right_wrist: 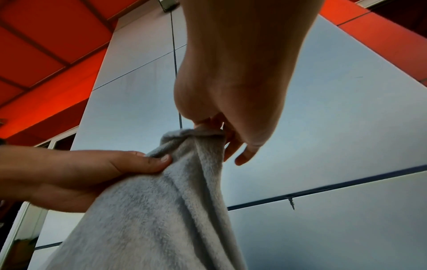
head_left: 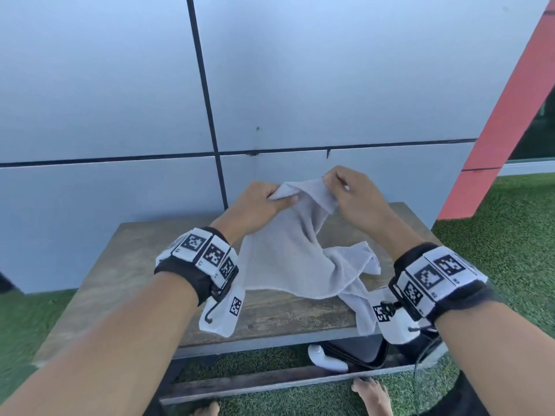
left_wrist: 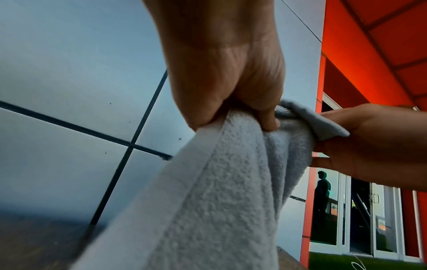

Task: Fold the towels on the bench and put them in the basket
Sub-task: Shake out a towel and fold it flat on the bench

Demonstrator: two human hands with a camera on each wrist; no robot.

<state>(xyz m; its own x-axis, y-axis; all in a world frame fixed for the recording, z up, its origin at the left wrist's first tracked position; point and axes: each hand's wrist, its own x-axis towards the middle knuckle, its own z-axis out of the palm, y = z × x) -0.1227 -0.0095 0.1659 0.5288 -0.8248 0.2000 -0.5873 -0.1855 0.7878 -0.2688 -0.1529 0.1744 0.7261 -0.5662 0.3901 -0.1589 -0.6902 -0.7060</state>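
A pale grey towel (head_left: 288,253) hangs from both hands above the wooden bench (head_left: 126,265), its lower part crumpled on the bench top and trailing over the front edge. My left hand (head_left: 264,199) grips the towel's top edge (left_wrist: 231,164) with curled fingers. My right hand (head_left: 345,187) pinches the neighbouring top corner (right_wrist: 191,135) between thumb and fingertips, the other fingers loose. The hands are close together. No basket is in view.
A grey panelled wall (head_left: 120,85) stands right behind the bench. A red slanted beam (head_left: 504,130) rises at the right. Green turf (head_left: 510,235) surrounds the bench. A black object (head_left: 354,352) and a white thing (head_left: 324,358) lie under the bench. My bare feet (head_left: 369,394) stand in front.
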